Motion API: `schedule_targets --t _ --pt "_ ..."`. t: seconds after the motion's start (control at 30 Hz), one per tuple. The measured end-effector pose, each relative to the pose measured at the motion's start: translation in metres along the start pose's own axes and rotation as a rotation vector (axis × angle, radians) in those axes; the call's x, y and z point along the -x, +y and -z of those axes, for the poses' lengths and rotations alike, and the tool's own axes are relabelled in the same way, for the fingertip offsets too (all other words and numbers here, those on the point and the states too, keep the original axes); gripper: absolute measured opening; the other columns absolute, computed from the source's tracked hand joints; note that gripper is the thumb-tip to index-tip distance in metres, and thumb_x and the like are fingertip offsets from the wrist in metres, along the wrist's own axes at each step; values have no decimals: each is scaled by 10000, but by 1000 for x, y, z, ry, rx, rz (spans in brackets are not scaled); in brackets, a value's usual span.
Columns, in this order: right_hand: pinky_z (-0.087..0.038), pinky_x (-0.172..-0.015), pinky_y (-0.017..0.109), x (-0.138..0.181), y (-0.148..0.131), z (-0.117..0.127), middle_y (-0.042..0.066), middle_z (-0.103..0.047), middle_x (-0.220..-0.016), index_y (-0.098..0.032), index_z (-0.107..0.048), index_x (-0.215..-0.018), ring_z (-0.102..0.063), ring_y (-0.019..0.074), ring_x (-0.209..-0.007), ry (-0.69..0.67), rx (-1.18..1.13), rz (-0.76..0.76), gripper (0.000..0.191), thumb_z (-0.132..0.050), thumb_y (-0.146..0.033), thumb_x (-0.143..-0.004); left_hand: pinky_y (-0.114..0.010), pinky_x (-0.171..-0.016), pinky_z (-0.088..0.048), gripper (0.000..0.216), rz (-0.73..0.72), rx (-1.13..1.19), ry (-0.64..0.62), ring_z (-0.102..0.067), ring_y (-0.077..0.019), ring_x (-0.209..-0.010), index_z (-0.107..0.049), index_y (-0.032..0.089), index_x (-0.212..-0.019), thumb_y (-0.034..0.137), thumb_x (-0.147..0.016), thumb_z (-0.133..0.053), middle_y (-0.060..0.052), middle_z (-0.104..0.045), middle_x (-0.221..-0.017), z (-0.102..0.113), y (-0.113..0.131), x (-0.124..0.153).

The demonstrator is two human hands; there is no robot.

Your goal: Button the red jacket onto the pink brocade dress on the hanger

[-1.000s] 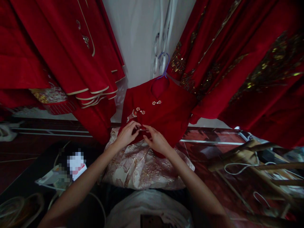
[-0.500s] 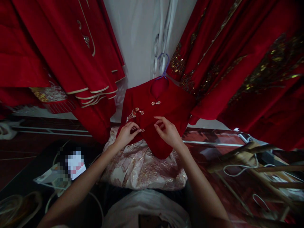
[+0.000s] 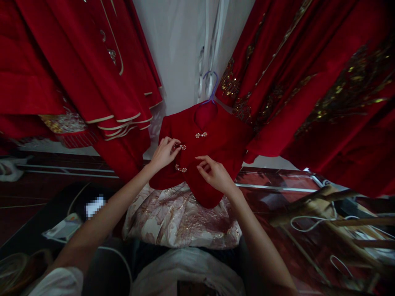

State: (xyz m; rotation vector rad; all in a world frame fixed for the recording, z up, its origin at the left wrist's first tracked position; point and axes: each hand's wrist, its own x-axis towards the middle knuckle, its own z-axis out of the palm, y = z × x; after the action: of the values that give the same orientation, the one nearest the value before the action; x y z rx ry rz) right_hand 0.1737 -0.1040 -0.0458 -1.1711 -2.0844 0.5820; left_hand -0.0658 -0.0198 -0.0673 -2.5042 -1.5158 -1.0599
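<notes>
A red jacket (image 3: 222, 135) with a stand collar hangs on a purple hanger (image 3: 212, 88), its lower part over my lap. Beaded flower clasps run down its front: an upper clasp (image 3: 201, 135), a middle clasp (image 3: 183, 146) and a lower clasp (image 3: 180, 168). My left hand (image 3: 166, 153) is closed in a pinch at the left end of the middle clasp, which the fingers partly cover. Over the right side of the jacket front is my right hand (image 3: 214, 174), fingers bent and apart, holding nothing. Whether it touches the cloth I cannot tell.
Pink-gold brocade cloth (image 3: 185, 222) covers my lap. Red garments (image 3: 123, 90) hang at left, and sequined red garments (image 3: 308, 94) at right. A dark table (image 3: 37, 222) bears a plastic packet (image 3: 63, 228). Right of me stands a wooden frame (image 3: 311, 205) with a white cord (image 3: 305, 224).
My left hand has moved up from the lower clasp to the middle one. The dangling ornament beside the middle clasp is now out of sight. My right hand has shifted slightly left and down.
</notes>
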Motion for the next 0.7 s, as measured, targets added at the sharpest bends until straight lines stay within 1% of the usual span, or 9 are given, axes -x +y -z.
schedule_targets --t 0.1,0.2,0.33,0.47,0.57,0.63,0.7 --pt "-490 -684 252 1 1 -2 2 -679 -894 -258 -523 -1223 -617 115 -697 -39 -2 -5 322 -507 -242 -901 -380 -867 -428 245 -130 -130 -89 -491 -222 -927 -643 230 -1070 362 -894 -537 -72 -522 -964 6 -13 -23" --pt "-486 -674 248 1 3 -3 -2 -676 -894 -263 -520 -1225 -617 115 -698 -52 3 -2 324 -508 -245 -901 -383 -884 -406 204 -226 -154 -163 -472 -227 -961 -673 232 -975 377 -866 -581 -72 -525 -1018 9 -19 -36" --pt "-485 -680 248 1 6 -2 1 -675 -884 -256 -519 -1228 -619 115 -695 -56 3 -1 326 -504 -244 -903 -380 -902 -388 208 -230 -78 -224 -486 -220 -985 -665 207 -888 403 -837 -614 -64 -553 -1077 10 -23 -48" --pt "-482 -674 248 2 7 0 -1 -673 -875 -254 -520 -1226 -620 116 -695 -58 9 -2 326 -507 -246 -900 -366 -876 -385 268 -246 -79 -354 -499 -223 -961 -660 201 -905 448 -806 -630 -61 -575 -1005 12 -27 -59" --pt "-479 -672 247 3 6 3 -4 -672 -878 -257 -519 -1226 -618 115 -697 -55 11 1 324 -505 -251 -902 -352 -870 -378 286 -255 -79 -417 -508 -220 -963 -675 205 -910 467 -806 -622 -63 -585 -990 16 -28 -66" --pt "-477 -671 248 3 5 5 -4 -672 -880 -258 -521 -1223 -616 114 -695 -54 12 0 320 -503 -253 -903 -347 -874 -369 272 -261 -79 -425 -516 -219 -974 -678 209 -883 464 -811 -617 -61 -598 -991 19 -27 -70" --pt "-476 -669 248 3 5 5 -3 -672 -879 -257 -522 -1221 -615 113 -691 -54 11 -3 319 -503 -251 -902 -345 -869 -366 264 -262 -79 -408 -530 -216 -965 -663 206 -866 461 -811 -617 -57 -619 -981 21 -26 -72"
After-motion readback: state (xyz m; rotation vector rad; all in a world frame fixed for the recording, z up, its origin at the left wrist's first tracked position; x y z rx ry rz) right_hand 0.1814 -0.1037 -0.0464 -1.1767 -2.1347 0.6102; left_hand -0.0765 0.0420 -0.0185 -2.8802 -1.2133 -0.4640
